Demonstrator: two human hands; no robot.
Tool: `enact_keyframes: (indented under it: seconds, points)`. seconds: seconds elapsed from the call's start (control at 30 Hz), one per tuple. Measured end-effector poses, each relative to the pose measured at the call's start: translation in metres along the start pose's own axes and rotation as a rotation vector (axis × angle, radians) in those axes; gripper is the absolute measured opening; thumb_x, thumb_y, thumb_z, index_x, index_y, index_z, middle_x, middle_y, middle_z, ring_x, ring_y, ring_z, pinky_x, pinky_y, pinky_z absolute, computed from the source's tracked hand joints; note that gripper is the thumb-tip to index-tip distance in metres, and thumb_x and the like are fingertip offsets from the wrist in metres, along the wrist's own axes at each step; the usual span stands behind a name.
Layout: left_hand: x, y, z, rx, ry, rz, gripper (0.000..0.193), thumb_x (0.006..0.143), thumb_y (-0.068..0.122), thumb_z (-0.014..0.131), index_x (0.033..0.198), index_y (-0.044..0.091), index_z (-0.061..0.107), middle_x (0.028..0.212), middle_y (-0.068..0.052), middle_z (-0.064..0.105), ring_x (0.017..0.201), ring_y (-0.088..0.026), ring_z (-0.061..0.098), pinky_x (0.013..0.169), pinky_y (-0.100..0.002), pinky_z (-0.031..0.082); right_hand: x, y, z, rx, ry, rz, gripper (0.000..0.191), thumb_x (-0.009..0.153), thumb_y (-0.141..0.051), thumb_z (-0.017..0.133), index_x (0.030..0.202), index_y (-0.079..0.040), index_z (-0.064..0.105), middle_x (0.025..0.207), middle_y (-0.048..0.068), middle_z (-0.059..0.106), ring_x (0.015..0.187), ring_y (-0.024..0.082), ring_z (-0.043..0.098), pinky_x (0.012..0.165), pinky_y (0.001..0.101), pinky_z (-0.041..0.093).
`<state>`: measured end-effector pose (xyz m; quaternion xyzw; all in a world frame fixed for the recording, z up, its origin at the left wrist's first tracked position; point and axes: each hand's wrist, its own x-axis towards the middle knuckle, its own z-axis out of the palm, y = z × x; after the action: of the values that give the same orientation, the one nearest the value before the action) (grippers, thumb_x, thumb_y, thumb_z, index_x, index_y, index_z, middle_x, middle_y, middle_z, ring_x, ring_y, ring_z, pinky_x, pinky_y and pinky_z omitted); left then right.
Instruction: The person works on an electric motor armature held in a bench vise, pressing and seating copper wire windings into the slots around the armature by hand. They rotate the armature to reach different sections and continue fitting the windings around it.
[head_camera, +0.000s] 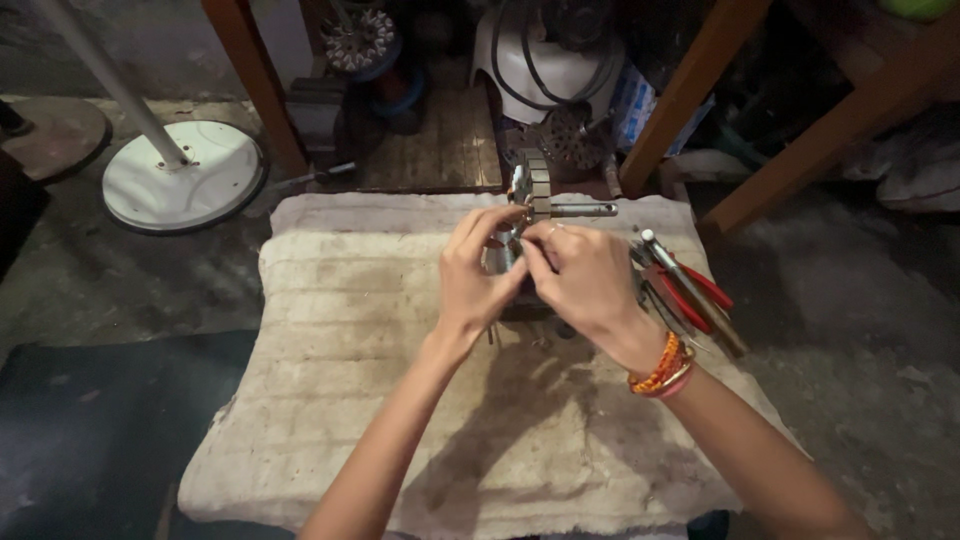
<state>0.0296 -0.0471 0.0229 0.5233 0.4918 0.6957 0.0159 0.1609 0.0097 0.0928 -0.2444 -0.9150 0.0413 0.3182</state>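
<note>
At nine to ten o'clock a round white metal stand base with its slanted pole (183, 176) sits on the grey concrete floor (90, 280). A worn, cream-coloured padded cloth mat (350, 400) fills the middle. Above its centre, toward twelve o'clock, the left hand (475, 280) pinches with thumb and forefinger at the near end of a small grey metal motor rotor with a protruding steel shaft (545, 200). The right hand (585, 280), its wrist ringed with orange bead bracelets (660, 370), closes its fingertips on the same part, touching the left. Both grips are narrow and closed on the rotor. The shaft's long axis runs level, pointing toward three o'clock, away from the left hand; the right hand lies nearer its free end. At three o'clock, red-handled pliers and slim metal tools (690, 290) rest on the mat's edge.
</note>
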Motion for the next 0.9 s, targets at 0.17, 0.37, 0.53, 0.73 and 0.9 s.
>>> enact_keyframes:
  seconds: [0.17,0.37,0.53,0.73,0.9]
  points:
    - [0.0,-0.005,0.014,-0.049,0.089,-0.088,0.031,0.084,0.0,0.072,0.114,0.003,0.071,0.105,-0.01,0.073,0.092,-0.021,0.072,0.079,-0.03,0.058,0.015,0.002,-0.007,0.004,-0.089,0.003,0.016,0.088,-0.016,0.072,0.098,-0.005,0.079,0.074,0.013,0.072,0.064,0.027,0.071,0.059,0.038,0.053]
    - [-0.006,-0.006,0.021,-0.052,0.166,-0.056,0.024,0.086,-0.001,0.071,0.11,0.002,0.072,0.105,-0.011,0.074,0.092,-0.023,0.072,0.079,-0.03,0.058,0.023,0.006,-0.026,0.076,-0.216,-0.001,0.024,0.086,-0.014,0.072,0.107,-0.007,0.08,0.075,0.015,0.073,0.058,0.025,0.067,0.056,0.0379,0.051]
    - [-0.005,-0.012,0.024,-0.079,0.199,-0.106,0.018,0.085,-0.001,0.071,0.103,0.0,0.075,0.098,-0.011,0.075,0.086,-0.02,0.072,0.077,-0.029,0.058,0.025,0.002,-0.029,0.087,-0.264,0.056,0.027,0.084,-0.012,0.073,0.11,-0.007,0.079,0.07,0.014,0.072,0.052,0.022,0.063,0.052,0.0372,0.047]
    - [-0.004,-0.018,0.025,-0.125,0.234,-0.246,0.008,0.089,0.004,0.074,0.095,0.001,0.077,0.088,-0.008,0.076,0.079,-0.014,0.069,0.073,-0.027,0.055,0.037,0.013,-0.033,0.137,-0.193,-0.036,0.021,0.084,-0.009,0.076,0.104,-0.004,0.08,0.076,0.013,0.074,0.056,0.016,0.064,0.053,0.0313,0.049]
    - [-0.001,-0.018,0.033,-0.114,0.283,-0.304,0.01,0.089,0.007,0.075,0.096,0.002,0.077,0.088,-0.006,0.076,0.08,-0.011,0.069,0.071,-0.028,0.054,0.05,0.032,-0.029,0.071,-0.194,-0.123,0.018,0.086,-0.006,0.074,0.102,-0.005,0.081,0.076,0.009,0.075,0.055,0.014,0.064,0.052,0.0294,0.05]
